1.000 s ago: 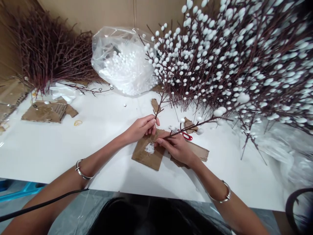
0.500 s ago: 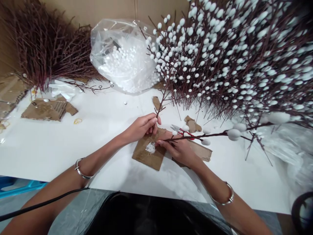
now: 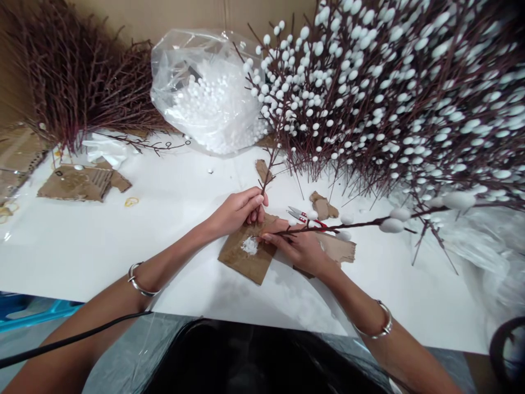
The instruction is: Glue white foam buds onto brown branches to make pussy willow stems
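Note:
My left hand (image 3: pixel 238 211) is closed, pinching the base of a thin dark red twig (image 3: pixel 267 176) that rises toward the back. My right hand (image 3: pixel 296 247) is closed on a second twig (image 3: pixel 361 224) that runs out to the right and carries a few white foam buds. Both hands hover over a piece of brown cardboard (image 3: pixel 238 258) with a white blob of glue (image 3: pixel 249 245) on it. Red-handled snips (image 3: pixel 304 216) lie just behind my right hand on the white table (image 3: pixel 123 241).
A clear plastic bag of white foam beads (image 3: pixel 209 93) sits at the back centre. A big pile of finished budded branches (image 3: pixel 389 93) fills the right. Bare twigs (image 3: pixel 77 82) are heaped at the back left, with cardboard scraps (image 3: pixel 77 183) nearby. Crumpled plastic (image 3: pixel 496 257) lies far right.
The budded twig in my right hand has swung lower, lying flatter toward the right. My left hand has kept its pinch on the upright twig. The view shifted slightly.

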Tool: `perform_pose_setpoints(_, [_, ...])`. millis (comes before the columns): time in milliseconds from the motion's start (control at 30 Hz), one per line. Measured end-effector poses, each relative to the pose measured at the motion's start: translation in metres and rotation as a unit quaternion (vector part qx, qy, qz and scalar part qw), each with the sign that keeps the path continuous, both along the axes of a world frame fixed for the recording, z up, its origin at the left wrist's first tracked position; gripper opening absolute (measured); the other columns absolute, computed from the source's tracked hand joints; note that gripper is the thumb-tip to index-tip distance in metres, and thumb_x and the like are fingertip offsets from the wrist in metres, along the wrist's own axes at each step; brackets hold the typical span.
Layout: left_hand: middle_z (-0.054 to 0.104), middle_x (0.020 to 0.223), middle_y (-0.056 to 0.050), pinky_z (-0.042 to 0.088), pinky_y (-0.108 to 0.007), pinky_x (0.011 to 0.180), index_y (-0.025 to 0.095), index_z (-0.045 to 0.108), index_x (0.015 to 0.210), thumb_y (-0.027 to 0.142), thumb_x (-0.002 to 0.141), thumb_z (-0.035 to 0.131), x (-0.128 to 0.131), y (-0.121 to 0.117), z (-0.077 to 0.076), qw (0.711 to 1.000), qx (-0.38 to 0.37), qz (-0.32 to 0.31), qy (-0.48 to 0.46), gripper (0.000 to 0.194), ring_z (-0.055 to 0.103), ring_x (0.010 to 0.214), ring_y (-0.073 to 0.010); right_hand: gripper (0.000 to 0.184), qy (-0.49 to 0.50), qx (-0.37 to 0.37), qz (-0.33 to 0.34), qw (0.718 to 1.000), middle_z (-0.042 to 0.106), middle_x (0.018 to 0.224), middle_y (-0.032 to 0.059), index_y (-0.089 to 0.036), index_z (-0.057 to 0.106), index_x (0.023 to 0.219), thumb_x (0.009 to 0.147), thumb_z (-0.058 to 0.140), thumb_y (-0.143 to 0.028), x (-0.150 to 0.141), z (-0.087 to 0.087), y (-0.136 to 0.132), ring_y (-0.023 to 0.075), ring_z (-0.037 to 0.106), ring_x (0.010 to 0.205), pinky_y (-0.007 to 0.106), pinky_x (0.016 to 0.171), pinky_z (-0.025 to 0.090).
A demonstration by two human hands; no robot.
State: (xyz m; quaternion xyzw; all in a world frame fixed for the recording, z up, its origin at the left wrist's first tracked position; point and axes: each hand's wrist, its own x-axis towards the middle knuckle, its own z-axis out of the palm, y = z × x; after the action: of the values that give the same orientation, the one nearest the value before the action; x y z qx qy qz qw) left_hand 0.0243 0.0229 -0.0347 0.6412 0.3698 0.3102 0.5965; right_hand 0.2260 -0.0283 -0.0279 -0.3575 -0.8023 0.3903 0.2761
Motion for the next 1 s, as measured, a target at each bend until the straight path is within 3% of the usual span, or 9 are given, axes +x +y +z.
perform_pose_setpoints(300, [0.064,0.072,-0.002,0.044,-0.021,0.059,0.017,0.055,0.095,0.046,0.1,0.041,0.0,-0.001,-0.001,1.0,0.001,-0.006,-0.004,0.032,0.054,0.061,-0.0107,0.025,-0.018,-0.047,0.016,0.999,0.068,0.096,0.0038,-0.025,0.069,0.104,0.1,0.048,-0.037,-0.001,0.001,-0.001,0.0184,0.064,0.091,0.034,0.084,0.052])
perform_pose_setpoints(667, [0.063,0.069,-0.001,0.044,-0.022,0.059,0.017,0.053,0.092,0.043,0.101,0.041,0.005,-0.004,0.002,1.0,-0.003,0.01,-0.009,0.031,0.053,0.059,-0.0107,0.021,-0.056,-0.029,0.026,0.998,0.071,0.106,0.0014,-0.034,0.069,0.109,0.098,0.052,-0.032,-0.004,0.008,-0.004,0.0205,0.066,0.101,0.036,0.093,0.055])
perform_pose_setpoints(1000, [0.062,0.068,0.0,0.043,-0.021,0.058,0.017,0.054,0.092,0.045,0.099,0.043,0.008,-0.008,0.001,0.999,-0.012,0.035,-0.024,0.032,0.052,0.059,-0.0107,0.024,-0.031,-0.024,0.029,0.999,0.07,0.102,0.0029,-0.029,0.071,0.105,0.099,0.048,-0.032,-0.012,0.011,-0.003,0.0183,0.065,0.096,0.032,0.09,0.055])
